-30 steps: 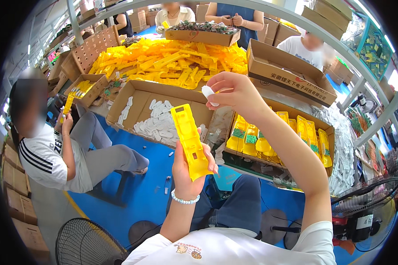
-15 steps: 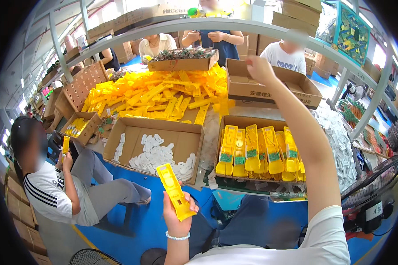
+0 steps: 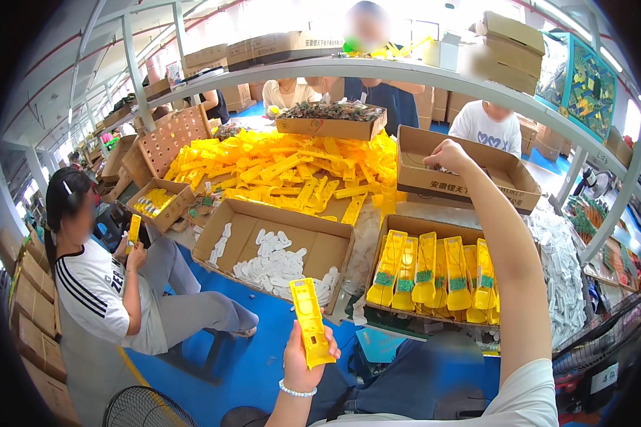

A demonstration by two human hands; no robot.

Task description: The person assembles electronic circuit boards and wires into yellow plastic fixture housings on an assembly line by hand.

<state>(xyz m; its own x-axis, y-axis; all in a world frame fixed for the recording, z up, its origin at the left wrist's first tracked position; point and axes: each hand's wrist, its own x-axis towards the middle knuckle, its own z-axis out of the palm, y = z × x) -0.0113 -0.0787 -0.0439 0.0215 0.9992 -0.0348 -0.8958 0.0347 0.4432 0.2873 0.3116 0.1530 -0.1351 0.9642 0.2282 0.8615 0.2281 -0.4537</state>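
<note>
My left hand (image 3: 297,363) is wrapped round a long yellow plastic casing (image 3: 308,318), held upright with its hollow, compartmented side showing. Stretched far forward, my right hand (image 3: 449,154) reaches into an open cardboard box (image 3: 470,186) raised at the back right. Its fingers are pinched together over small dark parts, and whatever is between them is too small to make out. Below that arm, a cardboard tray (image 3: 377,302) holds a row of yellow casings (image 3: 426,267) with green circuit boards at their lower ends. Left of it, another cardboard tray (image 3: 205,245) contains loose white plastic pieces (image 3: 271,256).
A large heap of yellow casings (image 3: 292,167) covers the bench behind the trays, with a box of circuit boards (image 3: 327,127) above it. White parts (image 3: 559,263) are piled at the right, near a fan (image 3: 605,334). A co-worker (image 3: 100,285) sits at the left holding a yellow casing.
My right hand has come down into the back box, its fingers now pinched among the parts. My left hand still holds the casing, now more upright. The whole view has shifted.
</note>
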